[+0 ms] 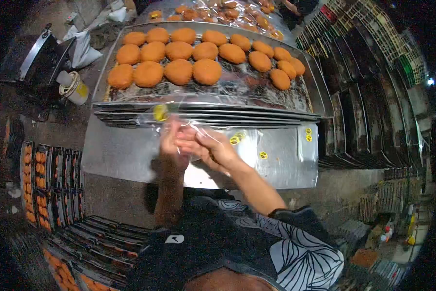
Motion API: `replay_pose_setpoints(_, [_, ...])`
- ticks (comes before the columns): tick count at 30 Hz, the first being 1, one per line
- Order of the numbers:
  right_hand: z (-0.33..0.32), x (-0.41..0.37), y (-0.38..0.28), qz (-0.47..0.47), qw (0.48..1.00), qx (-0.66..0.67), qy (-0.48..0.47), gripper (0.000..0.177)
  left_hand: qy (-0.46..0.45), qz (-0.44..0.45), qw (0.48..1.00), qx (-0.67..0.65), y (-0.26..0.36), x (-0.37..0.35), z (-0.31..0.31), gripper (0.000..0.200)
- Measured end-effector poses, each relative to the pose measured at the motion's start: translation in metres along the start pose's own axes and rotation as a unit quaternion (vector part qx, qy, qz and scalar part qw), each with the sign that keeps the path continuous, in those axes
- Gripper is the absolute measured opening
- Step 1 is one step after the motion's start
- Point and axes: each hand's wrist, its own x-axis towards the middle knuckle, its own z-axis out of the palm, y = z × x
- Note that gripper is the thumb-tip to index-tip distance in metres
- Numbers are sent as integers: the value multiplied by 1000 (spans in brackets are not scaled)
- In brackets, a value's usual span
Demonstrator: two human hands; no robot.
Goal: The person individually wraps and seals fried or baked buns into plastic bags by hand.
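My left hand [169, 140] and my right hand [218, 148] are close together over the metal table [116, 153]. Between and around their fingers is a clear plastic bag [147, 118] with a yellow label [160, 112]. The left fingers are closed on the bag. My right fingers are bent against it, partly blurred. Beyond the hands, round orange-brown buns [207, 72] lie in rows on a large metal tray [256, 104], which rests on a stack of trays. More clear bags with yellow labels [263, 155] lie on the table to the right.
Packaged buns [227, 12] lie behind the tray. Stacked dark trays [368, 116] stand at the right. A white bucket [75, 89] is at the left, with racks of buns [42, 184] below it. A person's arm [290, 7] shows at the top.
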Motion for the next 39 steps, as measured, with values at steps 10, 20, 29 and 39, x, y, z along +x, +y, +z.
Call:
replay_pose_setpoints(10, [-22, 109, -67, -365, 532, -712, 278, 48, 107, 285, 934, -186, 98, 19, -46, 59])
replay_pose_setpoints(20, [14, -29, -6, -474, 470, -694, 270, 68, -86, -28, 993, -76, -13, 0, 33, 44])
replay_pose_setpoints(29, [-35, -86, -11, -351, 588, -630, 365, 64, -109, -65, 992, 22, -94, -30, 82, 53])
replay_pose_setpoints(39, [-125, -109, -81, -291, 647, -612, 349, 61, -155, -147, 932, 292, -163, -34, 57, 28])
